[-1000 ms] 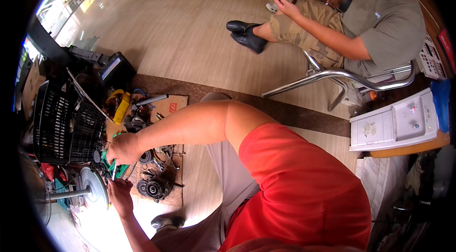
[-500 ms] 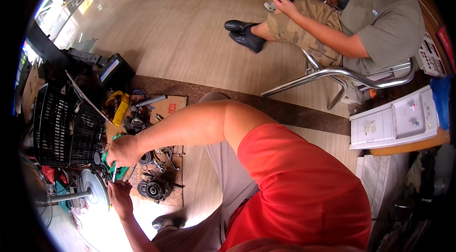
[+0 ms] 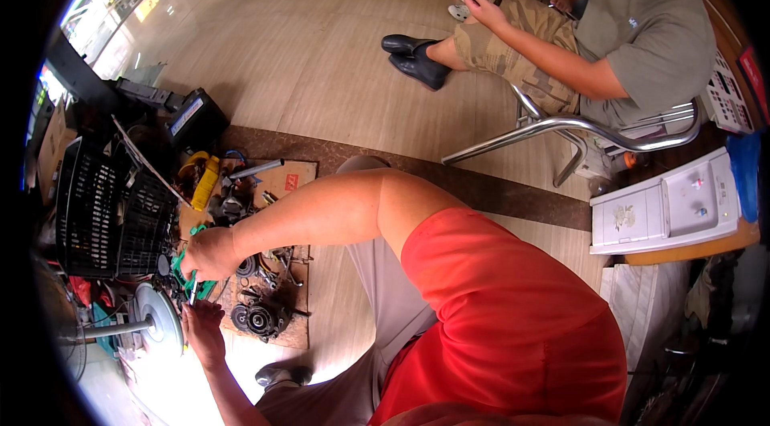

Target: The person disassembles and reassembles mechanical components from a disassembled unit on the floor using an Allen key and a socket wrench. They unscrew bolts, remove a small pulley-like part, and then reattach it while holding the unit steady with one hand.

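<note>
At the lower left of the frame, we saw the left hand apparently pinching a slim pale rod, the right hand curled above, its grip indiscernible, and judged this two-handed positioning, the next move calling for careful alignment.

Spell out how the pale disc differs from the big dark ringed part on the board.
The pale disc is light and smooth-looking; the dark part is blackish and ridged. The disc has a pole at its centre; the part shows none. The disc looks larger than the part. Both show a circular shape.
</note>
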Demonstrator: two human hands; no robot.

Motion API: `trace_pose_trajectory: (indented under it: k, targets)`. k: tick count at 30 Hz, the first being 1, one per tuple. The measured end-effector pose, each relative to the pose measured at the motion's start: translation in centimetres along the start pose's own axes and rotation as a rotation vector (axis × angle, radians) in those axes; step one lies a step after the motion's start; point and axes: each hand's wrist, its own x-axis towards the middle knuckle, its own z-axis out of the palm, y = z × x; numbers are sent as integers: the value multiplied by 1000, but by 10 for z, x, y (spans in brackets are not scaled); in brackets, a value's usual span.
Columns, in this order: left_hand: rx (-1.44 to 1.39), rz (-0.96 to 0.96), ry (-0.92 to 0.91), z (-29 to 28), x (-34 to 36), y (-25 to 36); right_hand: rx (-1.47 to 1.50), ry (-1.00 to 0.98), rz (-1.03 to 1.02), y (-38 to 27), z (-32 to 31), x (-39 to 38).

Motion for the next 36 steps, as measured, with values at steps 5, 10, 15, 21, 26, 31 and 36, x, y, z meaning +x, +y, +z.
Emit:
trace_pose_trajectory:
  k: [5, 10, 15, 21, 26, 31, 36]
  targets:
    - [10, 8, -12, -6, 0, 0, 9, 6, 4, -2, 1, 1]
    - [1, 13, -18, -4, -1, 0, -1, 12, 3, -1, 3, 1]
    - [9, -8, 0, 6, -5, 4, 9, 18, -1, -1, 2, 0]
    - [36, -13, 44, 1, -3, -4, -5, 20, -16, 0, 2, 0]
    - [20, -20, 54, 1, -1, -7, -8, 23, 0, 3, 3, 1]
    - [49, -28, 58, 3, -2, -6, 31, 54, 41, 6, 4, 2]
    - [56, -55, 38, 0, -2, -10, 107, 85, 84, 9, 6, 6]
